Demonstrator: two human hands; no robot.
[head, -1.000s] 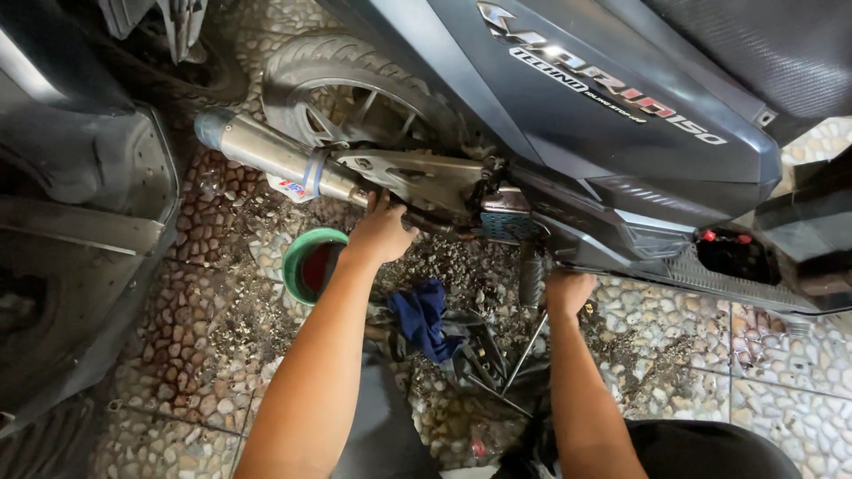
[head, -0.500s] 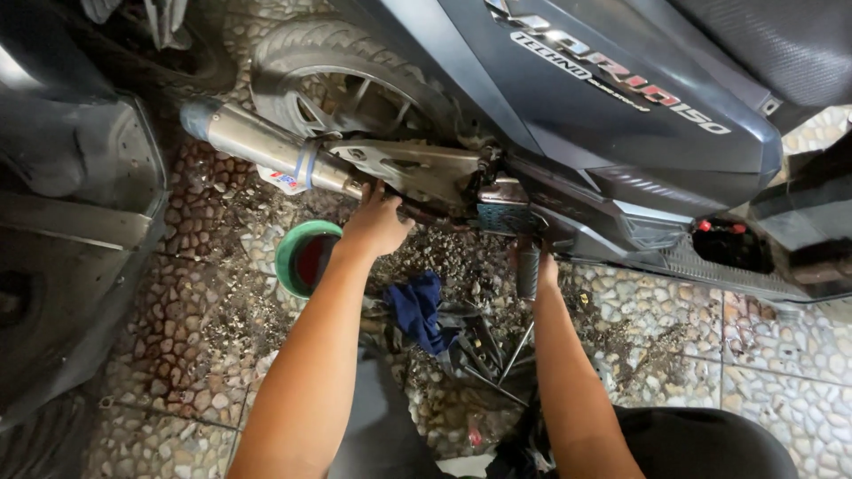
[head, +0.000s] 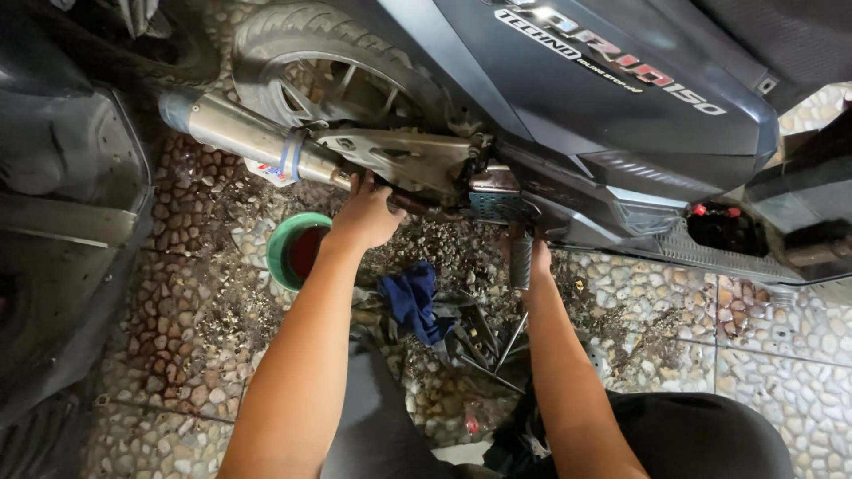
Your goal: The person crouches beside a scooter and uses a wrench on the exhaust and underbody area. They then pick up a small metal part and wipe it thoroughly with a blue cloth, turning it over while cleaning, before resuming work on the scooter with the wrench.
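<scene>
Pebble-set floor (head: 160, 319) strewn with grit, pale tiles (head: 781, 355) at right.

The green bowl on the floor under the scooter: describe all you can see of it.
The green bowl is round, with a glossy rim that looks like plastic, and stands upright on the pebbled floor just below the silver exhaust pipe. It holds a dark reddish liquid. The person's left forearm crosses in front of its right edge, hiding part of the rim; whether they touch cannot be told. The left hand reaches above it to the scooter's underside. A blue rag lies to its right, apart.
</scene>
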